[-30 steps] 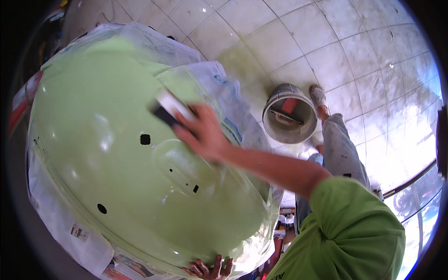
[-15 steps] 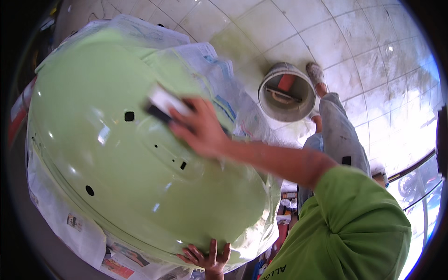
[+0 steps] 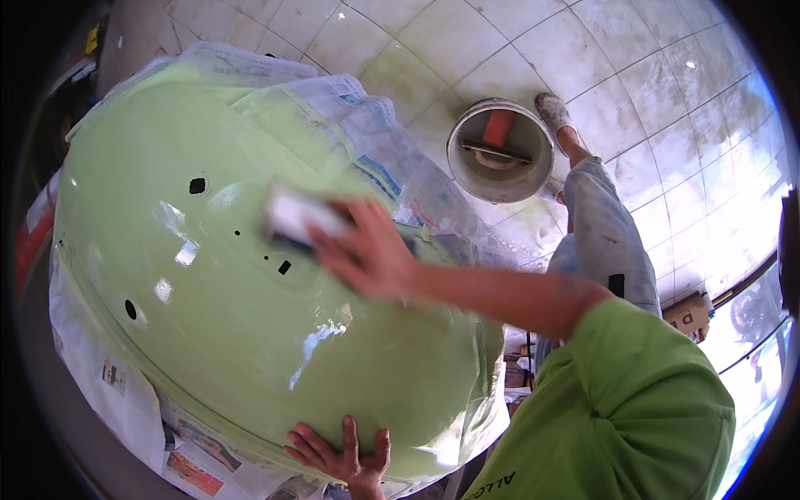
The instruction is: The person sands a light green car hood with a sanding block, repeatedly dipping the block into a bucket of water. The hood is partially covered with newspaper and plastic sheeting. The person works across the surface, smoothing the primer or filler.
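Note:
A big, curved, light green car body panel (image 3: 225,333) fills the left and middle of the view. Its glossy surface has several dark holes. My right hand (image 3: 371,250) reaches in from the right and grips a sanding block (image 3: 304,215), white above and dark below, against the panel's upper middle. Motion blurs the block and fingertips. Near the lower edge, my left hand (image 3: 342,454) lies on the panel's near rim with fingers spread and nothing in it.
Masking paper and newsprint (image 3: 379,158) surround the panel. On the tiled floor (image 3: 600,92) stands a grey bucket (image 3: 542,175) holding a red piece and a dark-edged, handled tool. My leg and shoe are beside it. A cardboard box (image 3: 687,315) sits at the right.
My right hand has drawn the block toward me across the panel, away from the round hole. My left hand lies flatter on the rim. The whole view has shifted slightly.

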Available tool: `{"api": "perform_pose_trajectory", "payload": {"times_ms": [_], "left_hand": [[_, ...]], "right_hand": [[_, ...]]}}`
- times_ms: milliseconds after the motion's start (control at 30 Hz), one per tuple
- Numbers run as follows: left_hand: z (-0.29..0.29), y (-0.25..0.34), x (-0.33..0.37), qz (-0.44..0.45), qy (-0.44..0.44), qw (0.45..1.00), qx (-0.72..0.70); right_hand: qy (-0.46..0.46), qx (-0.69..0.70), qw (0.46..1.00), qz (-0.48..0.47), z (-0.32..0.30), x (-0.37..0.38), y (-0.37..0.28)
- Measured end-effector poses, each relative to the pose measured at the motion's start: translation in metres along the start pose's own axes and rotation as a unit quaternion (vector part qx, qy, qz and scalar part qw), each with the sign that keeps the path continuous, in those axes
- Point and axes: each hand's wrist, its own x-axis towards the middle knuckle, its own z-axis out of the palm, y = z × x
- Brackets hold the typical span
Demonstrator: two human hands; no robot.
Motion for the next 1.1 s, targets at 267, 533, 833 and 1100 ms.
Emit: {"api": "perform_pose_trajectory", "payload": {"times_ms": [267, 533, 833, 1100], "left_hand": [[0.002, -0.001, 0.004, 0.008, 0.012, 1.0, 0.006], [0.0, -0.002, 0.005, 0.017, 0.016, 1.0, 0.005], [0.001, 0.002, 0.011, 0.028, 0.04, 0.999, 0.002], [-0.006, 0.011, 0.014, 0.016, 0.035, 0.999, 0.016]], "right_hand": [[-0.007, 0.016, 1.0, -0.001, 0.004, 0.006, 0.012], [0.038, 0.009, 0.998, -0.05, 0.006, -0.021, 0.013], [0.021, 0.047, 0.984, -0.172, -0.002, 0.014, 0.042], [-0.093, 0.006, 0.992, -0.09, -0.079, -0.301, 0.015]]}}
